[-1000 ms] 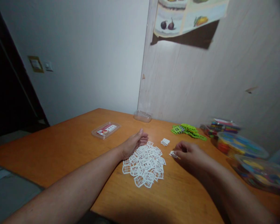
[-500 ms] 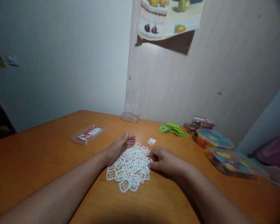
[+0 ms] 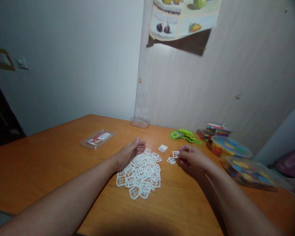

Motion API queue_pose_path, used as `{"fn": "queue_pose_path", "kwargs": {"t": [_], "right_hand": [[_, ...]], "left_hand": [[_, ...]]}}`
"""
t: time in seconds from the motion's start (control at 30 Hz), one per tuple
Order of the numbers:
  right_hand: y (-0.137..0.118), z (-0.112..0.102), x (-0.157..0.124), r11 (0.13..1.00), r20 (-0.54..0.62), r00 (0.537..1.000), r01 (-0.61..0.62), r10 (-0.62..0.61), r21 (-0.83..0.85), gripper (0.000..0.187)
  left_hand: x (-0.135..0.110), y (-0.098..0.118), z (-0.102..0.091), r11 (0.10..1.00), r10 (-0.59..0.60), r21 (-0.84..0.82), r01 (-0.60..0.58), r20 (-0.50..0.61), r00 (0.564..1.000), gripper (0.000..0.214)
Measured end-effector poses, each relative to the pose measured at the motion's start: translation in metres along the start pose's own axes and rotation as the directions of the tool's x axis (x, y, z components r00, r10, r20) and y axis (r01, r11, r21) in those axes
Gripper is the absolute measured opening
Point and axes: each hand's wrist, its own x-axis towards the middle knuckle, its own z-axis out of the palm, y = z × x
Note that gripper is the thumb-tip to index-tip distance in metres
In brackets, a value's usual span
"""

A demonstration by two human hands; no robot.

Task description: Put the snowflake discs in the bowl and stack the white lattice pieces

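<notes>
A heap of white lattice pieces, shaped like small window frames, lies on the orange-brown table. My left hand rests on edge along the heap's upper left side, its fingers stretched out and holding nothing. Right of the heap, my right hand pinches one white window-frame piece between thumb and fingers. Just below that piece, another loose window-frame piece lies on the table. A small stack of white pieces sits behind the heap, between my two hands.
Bright green linked pieces lie at the back right. Along the right side stand a round tub, a flat clear box of coloured pieces and a smaller pack. A clear lid and a clear tray lie farther back.
My right hand has moved right, away from the heap, with a white piece in its fingers. A loose piece now lies beside it. My left hand keeps its place; the view has shifted slightly.
</notes>
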Motion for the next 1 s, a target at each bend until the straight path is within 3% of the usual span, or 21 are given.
{"fn": "queue_pose_path", "kwargs": {"t": [0.2, 0.37, 0.57, 0.67, 0.8, 1.0], "right_hand": [[0.018, 0.017, 0.008, 0.998, 0.025, 0.997, -0.068, 0.068, 0.017, 0.011], [0.027, 0.016, 0.012, 0.997, -0.001, 0.999, -0.050, 0.050, -0.056, 0.014], [0.027, 0.014, 0.011, 0.929, 0.014, 0.997, 0.072, -0.071, -0.363, 0.034], [0.026, 0.018, 0.010, 0.886, 0.022, 0.996, 0.088, -0.088, -0.455, 0.028], [0.026, 0.023, 0.013, 0.884, 0.028, 0.995, 0.099, -0.097, -0.457, 0.020], [0.010, 0.031, 0.002, 0.895, 0.039, 0.987, 0.157, -0.155, -0.416, 0.023]], "left_hand": [[-0.002, 0.002, 0.002, 1.000, 0.005, 0.014, -0.005, -0.005, 1.000, 0.065], [-0.002, 0.002, 0.003, 1.000, 0.006, 0.004, -0.006, -0.011, 1.000, 0.065], [0.000, 0.000, 0.001, 1.000, 0.004, -0.015, -0.004, 0.000, 1.000, 0.063], [0.000, 0.001, 0.002, 1.000, -0.002, -0.007, 0.002, -0.008, 1.000, 0.063], [-0.001, 0.002, 0.004, 1.000, 0.002, 0.003, -0.002, -0.010, 1.000, 0.065], [-0.001, 0.001, 0.005, 1.000, 0.003, 0.007, -0.003, -0.002, 1.000, 0.065]]}}
